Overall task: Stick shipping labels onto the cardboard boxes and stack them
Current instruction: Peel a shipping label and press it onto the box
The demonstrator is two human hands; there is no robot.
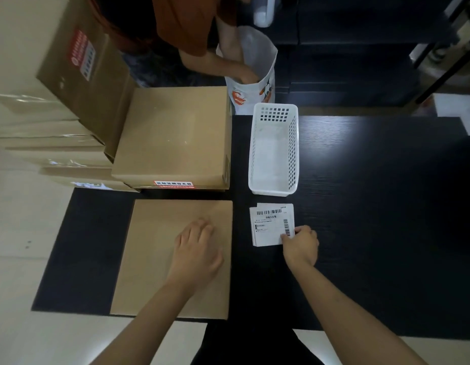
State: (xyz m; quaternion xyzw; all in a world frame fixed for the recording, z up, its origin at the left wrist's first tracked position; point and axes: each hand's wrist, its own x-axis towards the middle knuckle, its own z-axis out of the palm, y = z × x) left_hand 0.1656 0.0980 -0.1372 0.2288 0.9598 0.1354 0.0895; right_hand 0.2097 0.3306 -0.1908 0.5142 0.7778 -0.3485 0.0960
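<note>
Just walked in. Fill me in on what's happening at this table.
A person is labelling boxes. Their left hand rests flat on a plain cardboard box at the near edge of the black table, while the right hand pinches the corner of the top shipping label in a small pile beside it. No label is on that box yet. A white basket and more boxes sit behind.

Black wood-grain surface (373, 206), rectangular, matte, grain running crosswise. Pale cream smooth floor (20, 233) to the left and along the near edge. Dark floor area beyond the far edge, dimly lit. Black metal frame legs (444, 51), slanted, at upper right. Lighting low overall, with soft glare on the pale floor.
</note>
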